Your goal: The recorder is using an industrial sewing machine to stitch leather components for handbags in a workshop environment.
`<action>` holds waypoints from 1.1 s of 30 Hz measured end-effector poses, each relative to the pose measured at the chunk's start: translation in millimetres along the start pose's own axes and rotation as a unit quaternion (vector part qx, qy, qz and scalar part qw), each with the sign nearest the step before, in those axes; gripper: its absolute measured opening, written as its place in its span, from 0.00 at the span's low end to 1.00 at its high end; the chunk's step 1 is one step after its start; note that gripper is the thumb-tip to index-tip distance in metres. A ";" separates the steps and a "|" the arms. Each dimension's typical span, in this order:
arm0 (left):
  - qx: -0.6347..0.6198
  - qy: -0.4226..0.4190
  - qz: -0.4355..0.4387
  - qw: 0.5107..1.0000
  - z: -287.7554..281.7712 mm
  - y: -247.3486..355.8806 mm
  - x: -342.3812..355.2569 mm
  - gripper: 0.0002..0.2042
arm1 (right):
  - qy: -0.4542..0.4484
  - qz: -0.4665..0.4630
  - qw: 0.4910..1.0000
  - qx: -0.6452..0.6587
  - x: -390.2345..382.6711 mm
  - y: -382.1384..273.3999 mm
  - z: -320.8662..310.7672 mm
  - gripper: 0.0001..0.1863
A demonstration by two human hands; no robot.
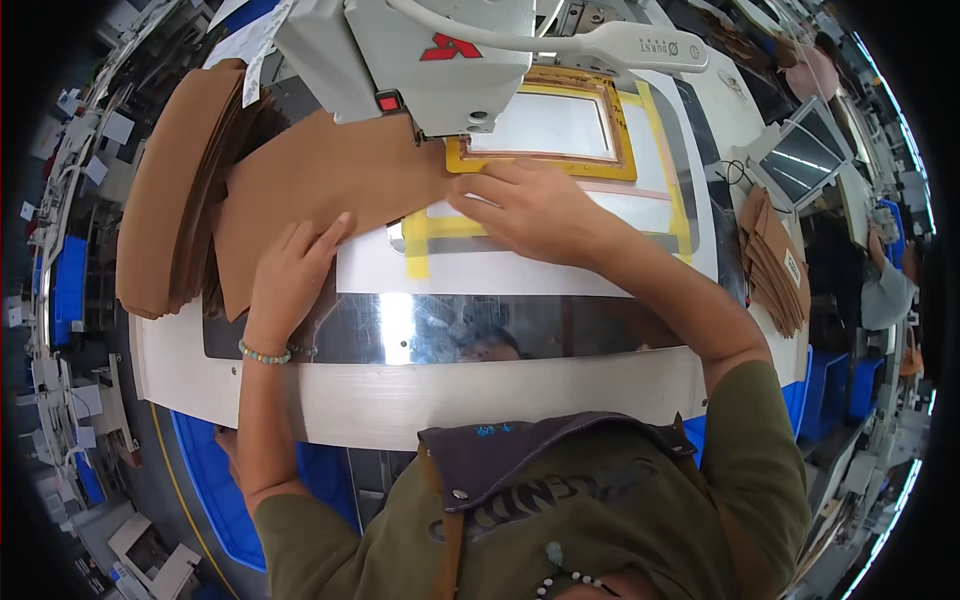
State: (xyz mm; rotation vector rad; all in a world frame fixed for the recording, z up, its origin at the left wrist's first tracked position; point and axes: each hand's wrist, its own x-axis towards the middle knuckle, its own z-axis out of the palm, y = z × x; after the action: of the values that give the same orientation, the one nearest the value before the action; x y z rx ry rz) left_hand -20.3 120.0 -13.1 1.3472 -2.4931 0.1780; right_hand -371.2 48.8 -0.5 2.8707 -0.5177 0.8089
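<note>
A brown fabric piece (330, 165) lies partly under the grey-white head of a sewing machine (450, 75). My left hand (293, 272) rests on the lower edge of this piece with its fingers stretched out. At the piece's right corner, the fingers of my right hand (525, 208) are closed together; the fingertips are partly hidden by the hand. Just beyond that hand is a yellow rectangular clamp frame (625, 150) around a white area. Beneath lie a white sheet (520, 279) and strips of yellow tape (417, 260).
A thick stack of brown fabric pieces (165, 210) sits at the left, beside the piece under my hand. Another brown bundle (772, 260) lies at the right below a tilted screen (803, 155). A blue bin (215, 480) stands under the table's front edge (360, 395).
</note>
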 end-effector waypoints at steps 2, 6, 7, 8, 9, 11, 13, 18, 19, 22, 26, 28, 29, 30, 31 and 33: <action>0.020 0.033 -0.042 0.998 -2.9 -5.0 -16.5 0.22 | -0.029 0.006 0.999 -0.040 15.1 -5.3 21.8 0.11; 0.078 0.062 -0.085 0.991 -16.0 -22.8 -69.1 0.12 | -0.100 -0.002 0.990 -0.099 26.9 -8.8 50.8 0.07; 0.090 0.073 -0.103 0.988 -20.0 -28.8 -83.0 0.10 | -0.103 0.001 0.990 -0.100 28.2 -9.1 54.1 0.07; 0.087 0.069 -0.091 0.990 -23.4 -34.0 -95.9 0.10 | -0.082 -0.004 0.992 -0.100 28.7 -9.5 56.1 0.06; 0.101 0.068 -0.111 0.986 -26.1 -38.7 -107.2 0.10 | -0.059 -0.012 0.993 -0.102 28.1 -9.5 56.6 0.05; 0.111 0.067 -0.128 0.983 -26.6 -48.3 -119.6 0.10 | -0.054 -0.011 0.993 -0.106 27.4 -9.6 56.4 0.04; 0.144 0.054 -0.142 0.978 -26.1 -54.3 -121.2 0.13 | -0.045 -0.013 0.993 -0.111 24.4 -8.0 53.2 0.04; 0.134 0.031 -0.066 0.988 -19.8 -61.4 -72.4 0.17 | 0.042 0.015 0.992 -0.116 -2.5 7.2 28.2 0.04; 0.135 0.033 -0.043 0.989 -16.7 -59.8 -57.0 0.18 | 0.037 0.019 0.992 -0.123 -13.9 11.7 19.1 0.04; 0.075 0.037 0.032 0.996 0.1 -50.4 -4.5 0.19 | -0.009 0.068 0.987 -0.146 -58.4 23.7 -13.6 0.06; 0.040 0.045 0.114 0.992 28.5 -24.2 62.9 0.20 | -0.067 0.125 0.971 -0.193 -120.5 38.0 -54.9 0.04; 0.002 0.085 0.171 0.982 40.1 -8.6 90.5 0.21 | -0.057 0.131 0.965 -0.218 -142.7 46.6 -68.7 0.04; 0.005 0.074 0.180 0.981 44.4 -0.9 99.9 0.21 | -0.050 0.129 0.962 -0.235 -151.1 50.9 -73.4 0.04; 0.003 0.069 0.194 0.979 48.1 5.7 107.9 0.21 | -0.047 0.139 0.959 -0.242 -157.6 55.4 -76.9 0.04; 0.002 0.067 0.203 0.977 49.8 10.1 113.7 0.21 | -0.046 0.145 0.956 -0.250 -162.5 59.8 -79.3 0.05; 0.006 0.048 0.203 0.978 49.1 15.4 116.0 0.21 | -0.047 0.165 0.955 -0.242 -169.5 62.8 -80.7 0.06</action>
State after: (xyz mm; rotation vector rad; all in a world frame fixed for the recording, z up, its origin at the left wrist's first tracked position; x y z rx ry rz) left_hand -102.7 24.0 -22.0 0.7953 -2.6565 0.3374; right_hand -568.1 55.8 -19.7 2.4035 -1.0636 0.4915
